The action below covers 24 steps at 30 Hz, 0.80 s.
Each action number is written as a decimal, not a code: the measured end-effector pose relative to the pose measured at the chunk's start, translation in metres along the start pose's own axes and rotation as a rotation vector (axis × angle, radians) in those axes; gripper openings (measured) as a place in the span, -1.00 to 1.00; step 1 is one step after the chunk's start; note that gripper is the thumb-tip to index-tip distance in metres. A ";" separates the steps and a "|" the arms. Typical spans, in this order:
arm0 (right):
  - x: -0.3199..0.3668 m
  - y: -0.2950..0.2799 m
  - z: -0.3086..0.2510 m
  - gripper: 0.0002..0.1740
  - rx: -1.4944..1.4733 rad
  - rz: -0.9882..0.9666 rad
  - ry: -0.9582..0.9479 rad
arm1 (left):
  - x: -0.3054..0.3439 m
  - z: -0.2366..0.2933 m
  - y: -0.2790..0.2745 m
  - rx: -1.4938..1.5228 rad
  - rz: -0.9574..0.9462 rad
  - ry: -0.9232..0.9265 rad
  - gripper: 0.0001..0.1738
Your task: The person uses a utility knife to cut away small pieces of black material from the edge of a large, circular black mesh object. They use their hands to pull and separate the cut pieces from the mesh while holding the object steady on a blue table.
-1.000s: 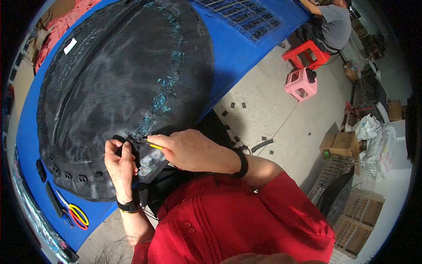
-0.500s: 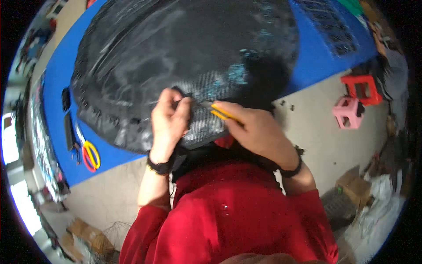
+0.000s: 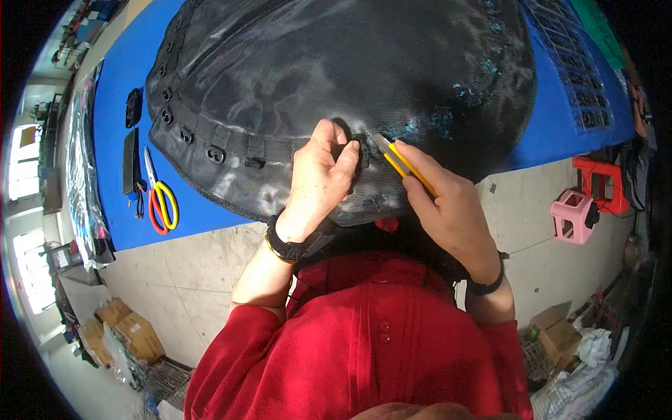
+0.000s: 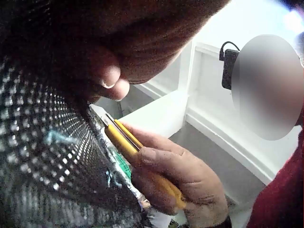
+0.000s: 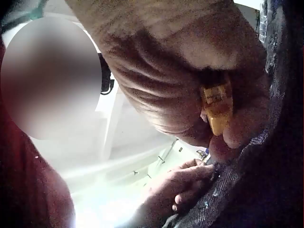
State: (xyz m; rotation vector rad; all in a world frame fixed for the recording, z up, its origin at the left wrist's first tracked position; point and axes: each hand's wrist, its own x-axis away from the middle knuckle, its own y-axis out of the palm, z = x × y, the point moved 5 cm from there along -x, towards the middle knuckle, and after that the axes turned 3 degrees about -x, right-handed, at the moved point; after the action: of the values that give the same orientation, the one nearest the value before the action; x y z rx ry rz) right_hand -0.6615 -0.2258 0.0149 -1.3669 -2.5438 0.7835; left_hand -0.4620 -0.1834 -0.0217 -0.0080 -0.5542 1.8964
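A wide sheet of black mesh fabric (image 3: 280, 91), edged with sewn black strap and small black fittings, spreads across a blue table (image 3: 203, 203). My left hand (image 3: 318, 175) pinches a dark fold of it near the front edge, thumb against curled fingers. In my right hand (image 3: 448, 210) is a yellow utility knife (image 3: 409, 168), its blade out and pointing toward the left fingertips. The left wrist view shows the knife's blade (image 4: 99, 114) close below those fingertips. Teal thread scraps (image 3: 437, 122) lie on the mesh just beyond the knife.
Scissors (image 3: 161, 199) with red and yellow handles lie left of the mesh, beside a black strip (image 3: 131, 161). A clear sheet of black parts (image 3: 584, 91) lies at the right. Pink (image 3: 572, 215) and red (image 3: 602, 183) stools stand on the floor.
The head view has swung, so everything sits further right in it. The knife moved off from the left fingers, then came back near them with its blade showing. The left hand kept its pinch.
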 end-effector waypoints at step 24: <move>0.001 -0.003 -0.005 -0.54 0.159 -0.094 -0.048 | -0.001 -0.004 0.000 0.014 -0.001 0.016 -0.81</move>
State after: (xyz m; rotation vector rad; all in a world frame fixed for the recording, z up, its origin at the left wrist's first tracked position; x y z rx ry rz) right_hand -0.6625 -0.2242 0.0205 -1.1851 -2.4983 0.9883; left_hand -0.4605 -0.1827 -0.0252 -0.0140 -0.5302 1.8972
